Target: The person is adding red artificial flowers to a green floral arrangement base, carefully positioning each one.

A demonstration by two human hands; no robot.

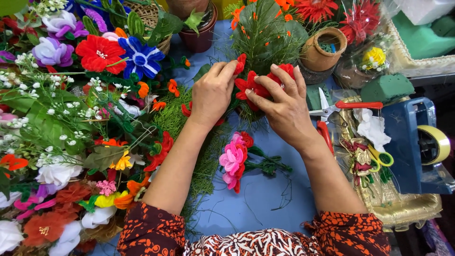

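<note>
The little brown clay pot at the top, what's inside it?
Inside the clay pot you can see a bit of blue-green stuff near the rim. What it is, and whatever lies deeper, is hidden by the pot's wall.

**Tight room around the blue table**

We find open passage only on the bare blue table (pixel 265 199) between our forearms. A heap of artificial flowers (pixel 71 118) walls the left; scissors (pixel 341 106) and a tape dispenser (pixel 417 147) crowd the right; clay pots (pixel 324 50) block ahead.
</note>
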